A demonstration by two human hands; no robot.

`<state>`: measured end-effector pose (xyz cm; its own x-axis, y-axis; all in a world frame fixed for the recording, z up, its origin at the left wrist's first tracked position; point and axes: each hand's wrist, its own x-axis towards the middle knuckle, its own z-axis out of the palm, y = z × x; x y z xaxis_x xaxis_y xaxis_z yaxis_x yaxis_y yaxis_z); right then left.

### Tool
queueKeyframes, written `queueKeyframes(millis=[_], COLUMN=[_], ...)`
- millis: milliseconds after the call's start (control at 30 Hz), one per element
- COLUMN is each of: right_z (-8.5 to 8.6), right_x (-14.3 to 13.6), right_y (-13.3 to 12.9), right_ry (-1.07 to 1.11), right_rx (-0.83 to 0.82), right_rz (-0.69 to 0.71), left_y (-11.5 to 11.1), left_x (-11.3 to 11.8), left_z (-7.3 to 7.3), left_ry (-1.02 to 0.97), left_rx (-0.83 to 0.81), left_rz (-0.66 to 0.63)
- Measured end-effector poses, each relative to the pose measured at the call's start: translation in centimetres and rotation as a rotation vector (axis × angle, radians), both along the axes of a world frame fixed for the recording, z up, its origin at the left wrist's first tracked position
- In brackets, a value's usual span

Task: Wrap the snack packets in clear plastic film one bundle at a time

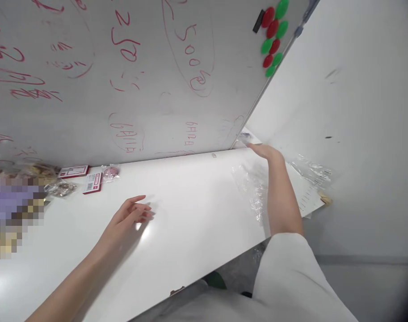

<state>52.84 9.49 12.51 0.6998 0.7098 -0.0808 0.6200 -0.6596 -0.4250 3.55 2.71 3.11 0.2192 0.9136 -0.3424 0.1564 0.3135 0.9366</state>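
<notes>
Extending to the whiteboard's lower right corner, the right hand is at a piece of clear plastic. Its fingers are partly concealed; whether they are closed on the plastic cannot be determined. The left hand holds nothing, fingers apart, at the middle of the tabletop; contact with the surface is unconfirmed. In my judgement, the reach is best done with a light fingertip pinch, keeping the forearm clear of the loose clear bags beside it. The plastic at the fingertips shows too little to establish its direction or long axis. The bags' long axis appears to run from the whiteboard side toward the tabletop's near edge. Farther left, two red-edged cards lie near a wrapped pink item.
</notes>
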Motion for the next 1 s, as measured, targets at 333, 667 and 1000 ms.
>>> queueKeyframes(millis=[333,667,1000], right_z=[-1.8,1.5,1.5], right_x=[-16.9,-27.6,-28.8], right_y=[-6.4,-5.7,-1.9], right_ry=[-0.224,1.005,0.744], right_rx=[-0.262,0.359,0.553], right_rz=[0.674,0.964,0.751], left_y=[-1.0,0.4,-0.4], left_x=[0.2,-2.2,-3.2], left_z=[1.0,0.8,2.9], left_ry=[-0.002,-0.547,-0.512], left_rx=[0.183,0.321,0.338], left_rz=[-0.220,-0.429,-0.283])
